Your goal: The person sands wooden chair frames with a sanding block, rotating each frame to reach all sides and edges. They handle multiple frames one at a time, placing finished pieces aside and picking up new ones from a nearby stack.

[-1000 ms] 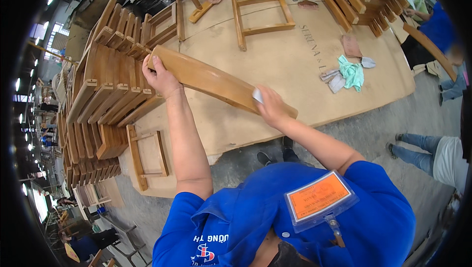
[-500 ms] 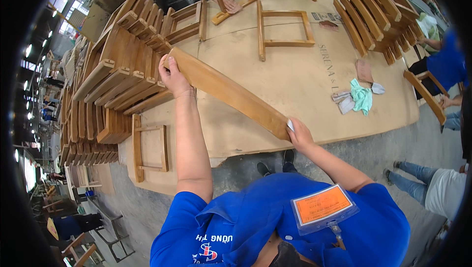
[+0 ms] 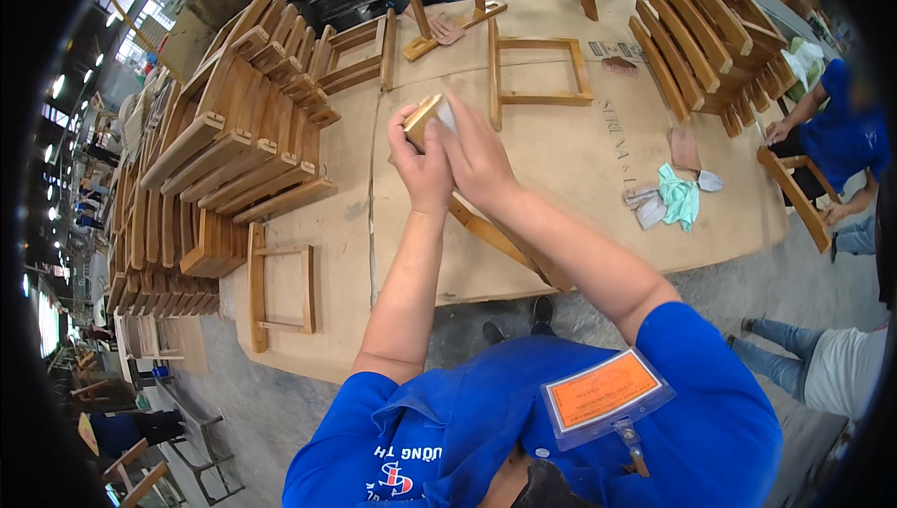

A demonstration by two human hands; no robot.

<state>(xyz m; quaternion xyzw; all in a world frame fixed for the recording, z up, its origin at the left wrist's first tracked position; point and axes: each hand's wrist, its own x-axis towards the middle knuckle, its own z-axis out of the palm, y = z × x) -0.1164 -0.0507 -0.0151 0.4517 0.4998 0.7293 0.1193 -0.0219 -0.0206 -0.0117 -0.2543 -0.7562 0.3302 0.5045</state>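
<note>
A brown wooden board stands tilted over the table, its far end raised and its lower part running back beneath my right forearm. My left hand is closed around the raised end. On that same end, my right hand presses a small whitish piece, looking like a folded sheet or pad; this hand is slightly blurred. Much of the board is hidden behind both hands and my right arm.
The large table is covered in brown cardboard. Stacked wooden frames stand left, more at far right. Loose frames lie around. A mint-green cloth lies right. Co-workers are at the far edge and right.
The board has swung from lying crosswise between my hands to pointing away from me. My right hand has moved from its near end to the far end, beside my left.
</note>
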